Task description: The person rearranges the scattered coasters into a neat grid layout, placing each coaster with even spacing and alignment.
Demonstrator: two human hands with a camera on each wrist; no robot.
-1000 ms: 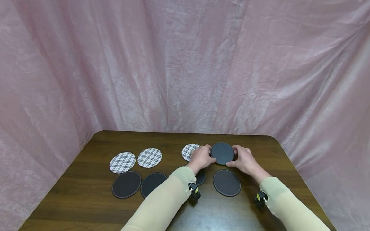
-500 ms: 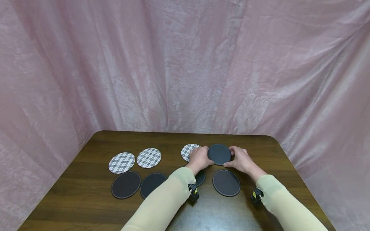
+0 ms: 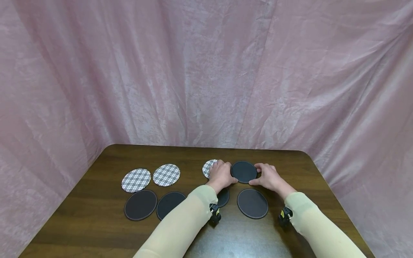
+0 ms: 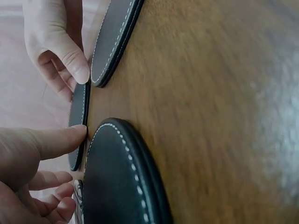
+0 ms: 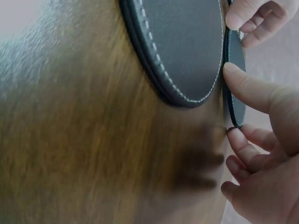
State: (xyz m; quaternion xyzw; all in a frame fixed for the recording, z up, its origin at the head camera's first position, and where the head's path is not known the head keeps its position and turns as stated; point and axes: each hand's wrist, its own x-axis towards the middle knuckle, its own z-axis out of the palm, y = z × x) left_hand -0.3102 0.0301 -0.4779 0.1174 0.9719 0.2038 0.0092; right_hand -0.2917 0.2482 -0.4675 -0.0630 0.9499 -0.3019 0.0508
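Note:
Between my two hands a round black coaster [image 3: 243,172] with white edge stitching lies flat at the far right of the table. My left hand [image 3: 222,176] holds its left side, the thumb on the rim and the fingers curled behind. Thumb and index fingertip of my right hand [image 3: 270,178] grip the right side. A second black coaster [image 3: 252,204] lies just nearer to me. Under my left wrist another black coaster [image 3: 223,197] is partly covered. The left hand also hides part of a white plaid disc [image 3: 208,168].
On the left of the wooden table [image 3: 96,222] lie two white plaid discs [image 3: 136,180]. Two black coasters [image 3: 141,205] sit in front of them, one partly behind my left sleeve [image 3: 180,222]. A pink curtain [image 3: 206,71] hangs behind the table's far edge.
The black coaster has come down and slightly left onto the table, with both hands on it. My right hand has shifted left with it. The other coasters stay put.

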